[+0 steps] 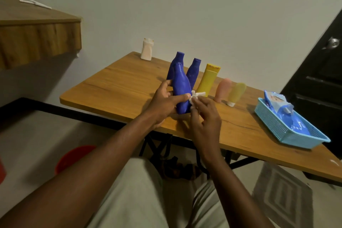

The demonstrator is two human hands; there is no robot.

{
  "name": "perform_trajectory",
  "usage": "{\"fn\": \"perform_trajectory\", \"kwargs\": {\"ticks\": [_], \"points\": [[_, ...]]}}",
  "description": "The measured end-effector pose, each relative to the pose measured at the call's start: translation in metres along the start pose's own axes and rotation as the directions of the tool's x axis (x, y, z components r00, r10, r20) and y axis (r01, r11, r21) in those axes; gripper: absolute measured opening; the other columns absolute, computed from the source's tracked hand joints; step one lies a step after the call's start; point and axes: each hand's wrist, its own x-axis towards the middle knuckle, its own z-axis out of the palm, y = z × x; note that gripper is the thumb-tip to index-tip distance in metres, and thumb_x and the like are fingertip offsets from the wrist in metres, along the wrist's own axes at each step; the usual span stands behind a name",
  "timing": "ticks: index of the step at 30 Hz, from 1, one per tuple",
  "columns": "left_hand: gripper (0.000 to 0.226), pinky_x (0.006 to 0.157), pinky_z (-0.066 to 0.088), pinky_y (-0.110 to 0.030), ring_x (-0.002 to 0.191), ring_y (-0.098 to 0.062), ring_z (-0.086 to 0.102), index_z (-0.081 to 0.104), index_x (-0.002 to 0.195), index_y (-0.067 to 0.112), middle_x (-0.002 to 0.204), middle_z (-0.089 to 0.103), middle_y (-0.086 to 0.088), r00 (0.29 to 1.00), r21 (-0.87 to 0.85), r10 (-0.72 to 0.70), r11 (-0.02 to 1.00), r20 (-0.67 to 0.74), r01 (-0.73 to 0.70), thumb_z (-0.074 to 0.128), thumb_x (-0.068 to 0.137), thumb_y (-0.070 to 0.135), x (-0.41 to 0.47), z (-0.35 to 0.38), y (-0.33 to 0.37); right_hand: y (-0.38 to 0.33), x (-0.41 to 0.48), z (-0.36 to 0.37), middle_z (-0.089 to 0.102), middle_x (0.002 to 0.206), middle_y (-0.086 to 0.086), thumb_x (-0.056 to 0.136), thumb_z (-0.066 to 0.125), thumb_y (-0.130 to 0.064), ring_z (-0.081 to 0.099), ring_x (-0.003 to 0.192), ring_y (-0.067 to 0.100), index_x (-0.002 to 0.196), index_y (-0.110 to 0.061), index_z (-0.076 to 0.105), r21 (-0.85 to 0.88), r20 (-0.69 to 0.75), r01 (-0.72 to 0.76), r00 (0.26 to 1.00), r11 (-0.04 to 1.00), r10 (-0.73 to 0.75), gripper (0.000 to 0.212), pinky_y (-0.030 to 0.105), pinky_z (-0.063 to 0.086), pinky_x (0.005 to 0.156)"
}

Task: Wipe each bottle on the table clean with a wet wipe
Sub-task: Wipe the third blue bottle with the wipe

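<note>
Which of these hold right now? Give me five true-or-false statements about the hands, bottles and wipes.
1. The left hand grips a blue bottle. True.
2. The right hand holds a wet wipe against that bottle. True.
3. The wipes pack lies among the bottles. False: it sits in the blue basket.
4. The yellow bottle lies on its side. False: it stands upright.
5. The white bottle stands alone at the table's far edge. True.
</note>
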Motion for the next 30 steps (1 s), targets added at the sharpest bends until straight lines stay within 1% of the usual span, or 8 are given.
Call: {"fn": "perform_trajectory", "kwargs": {"ticks": [3,5,11,17,20,23,26,30], "points": [[0.053,0.088,0.062,-0.054,0.108,-0.028,0.074,0.045,0.144,0.025,0.128,0.070,-0.011,0.999,-0.027,-0.001,1.000,-0.044,0.000,0.070,0.098,0.027,-0.002,-0.001,0.003,0.003,-0.024,0.007,0.056,0.144,0.005,0.096,0.064,-0.004,0.051,0.131,0.011,0.143,-0.013,0.059,-0.148,0.164,0.183,0.974,0.972,-0.158,0.048,0.022,0.045,0.104],[0.045,0.089,0.062,-0.055,0.108,-0.028,0.074,0.047,0.140,0.026,0.129,0.069,-0.011,0.999,-0.028,-0.011,1.000,-0.050,0.009,0.066,0.100,0.035,-0.002,0.000,0.004,0.010,-0.030,0.006,0.061,0.138,0.002,0.090,0.072,-0.004,0.053,0.128,0.013,0.137,-0.017,0.064,-0.212,0.197,0.234,0.961,0.949,-0.193,0.050,0.024,0.047,0.101],[0.039,0.077,0.064,-0.042,0.106,-0.026,0.075,0.048,0.133,0.026,0.126,0.071,-0.011,0.999,0.010,-0.022,1.000,0.035,0.022,0.067,0.099,0.031,-0.004,0.000,0.005,0.018,-0.003,-0.004,0.068,0.116,0.001,0.090,0.071,-0.006,0.064,0.106,0.011,0.117,-0.015,0.071,-0.074,0.022,0.096,0.995,0.993,-0.094,0.029,0.040,0.060,0.083],[0.039,0.072,0.060,-0.036,0.092,-0.023,0.076,0.051,0.132,0.024,0.120,0.073,-0.011,0.999,0.002,-0.004,1.000,0.054,0.004,0.068,0.098,0.028,-0.007,0.001,0.007,0.002,0.001,0.010,0.064,0.112,0.003,0.093,0.071,-0.010,0.061,0.100,0.009,0.116,-0.013,0.072,-0.092,0.088,0.183,0.981,0.979,-0.175,0.023,0.017,0.050,0.081],[0.037,0.074,0.060,-0.039,0.090,-0.028,0.075,0.052,0.129,0.024,0.116,0.074,-0.012,0.999,0.011,-0.003,1.000,0.048,0.002,0.070,0.097,0.028,-0.008,0.002,0.007,0.010,-0.009,0.006,0.064,0.106,-0.001,0.091,0.074,-0.009,0.062,0.095,0.008,0.106,-0.017,0.074,-0.106,0.132,0.210,0.972,0.972,-0.195,0.016,0.024,0.054,0.075],[0.036,0.078,0.063,-0.043,0.098,-0.029,0.077,0.051,0.128,0.023,0.116,0.075,-0.012,0.998,0.014,-0.010,1.000,0.062,0.009,0.070,0.097,0.025,-0.008,0.002,0.008,0.020,-0.005,-0.005,0.066,0.104,-0.004,0.090,0.074,-0.006,0.064,0.097,0.007,0.101,-0.017,0.071,-0.045,0.040,0.086,0.996,0.995,-0.085,0.015,0.028,0.058,0.074],[0.037,0.080,0.064,-0.045,0.101,-0.027,0.076,0.050,0.131,0.022,0.119,0.074,-0.010,0.995,0.034,-0.013,0.999,0.099,0.010,0.068,0.099,0.026,-0.009,0.003,0.008,0.019,0.012,-0.010,0.068,0.105,-0.004,0.094,0.071,-0.011,0.064,0.096,0.004,0.105,-0.014,0.071,-0.037,-0.035,0.029,0.999,0.999,-0.030,0.011,0.025,0.056,0.075],[0.037,0.083,0.063,-0.045,0.105,-0.026,0.075,0.050,0.135,0.025,0.124,0.072,-0.009,0.994,0.043,0.000,0.999,0.111,-0.005,0.065,0.101,0.030,-0.011,0.003,0.009,0.005,0.025,-0.003,0.066,0.109,-0.003,0.096,0.069,-0.012,0.063,0.099,0.003,0.111,-0.014,0.071,-0.032,-0.012,0.104,0.994,0.994,-0.104,0.015,0.018,0.055,0.077]]}}
